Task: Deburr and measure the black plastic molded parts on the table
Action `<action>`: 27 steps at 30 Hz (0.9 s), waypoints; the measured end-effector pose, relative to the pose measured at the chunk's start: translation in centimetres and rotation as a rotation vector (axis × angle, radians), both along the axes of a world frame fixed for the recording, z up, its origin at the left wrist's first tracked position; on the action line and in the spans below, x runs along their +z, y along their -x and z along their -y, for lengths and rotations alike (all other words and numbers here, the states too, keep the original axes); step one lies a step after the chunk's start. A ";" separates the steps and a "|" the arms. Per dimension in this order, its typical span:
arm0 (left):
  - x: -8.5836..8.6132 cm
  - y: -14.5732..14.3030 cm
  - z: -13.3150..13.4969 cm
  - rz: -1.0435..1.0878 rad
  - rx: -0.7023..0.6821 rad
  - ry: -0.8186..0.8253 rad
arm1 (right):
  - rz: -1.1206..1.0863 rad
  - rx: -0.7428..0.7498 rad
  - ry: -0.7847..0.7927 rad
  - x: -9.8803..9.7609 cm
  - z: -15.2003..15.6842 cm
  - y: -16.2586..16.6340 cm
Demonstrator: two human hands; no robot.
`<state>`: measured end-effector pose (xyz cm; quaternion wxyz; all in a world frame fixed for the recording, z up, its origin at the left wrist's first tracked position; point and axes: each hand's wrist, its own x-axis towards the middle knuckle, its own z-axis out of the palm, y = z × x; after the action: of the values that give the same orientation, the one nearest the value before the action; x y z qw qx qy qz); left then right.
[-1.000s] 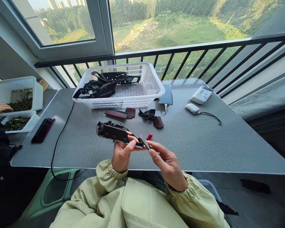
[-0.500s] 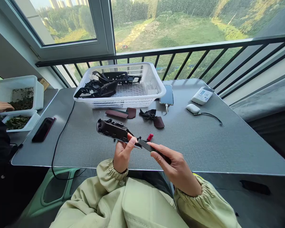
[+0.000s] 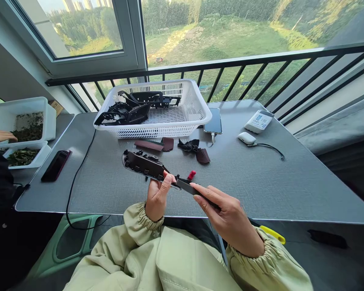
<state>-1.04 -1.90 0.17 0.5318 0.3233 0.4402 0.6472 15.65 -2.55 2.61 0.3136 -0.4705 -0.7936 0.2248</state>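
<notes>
My left hand (image 3: pixel 157 195) is closed round a long black plastic part (image 3: pixel 143 165) and holds it up over the near edge of the grey table (image 3: pixel 261 182). My right hand (image 3: pixel 227 218) grips a dark strip (image 3: pixel 194 190) that runs from the part's right end under my fingers. A small red piece (image 3: pixel 191 174) lies on the table just behind the strip. Both sleeves are pale green.
A white mesh basket (image 3: pixel 188 117) with several black plastic parts stands at the back. Brown and black scraps (image 3: pixel 170 144) lie before it. A phone (image 3: pixel 212 120), a white device (image 3: pixel 257 121) and a corded earbud case (image 3: pixel 246 138) lie right. Another person's hand (image 3: pixel 0 136) reaches white bins (image 3: pixel 24 121) at left, near a dark phone (image 3: pixel 56 165).
My right hand has drawn back to the right and down, and more of the dark strip now shows between it and the black part. The left hand has barely shifted.
</notes>
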 end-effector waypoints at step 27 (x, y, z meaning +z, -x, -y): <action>1.0 1.0 -0.6 0.475 -0.099 0.117 | -0.269 0.039 0.342 -1.2 -0.4 -0.1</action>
<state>-2.05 -1.29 1.15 0.6693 0.1517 0.3231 0.6516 15.74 -2.14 1.42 0.3280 -0.4670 -0.7039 0.4229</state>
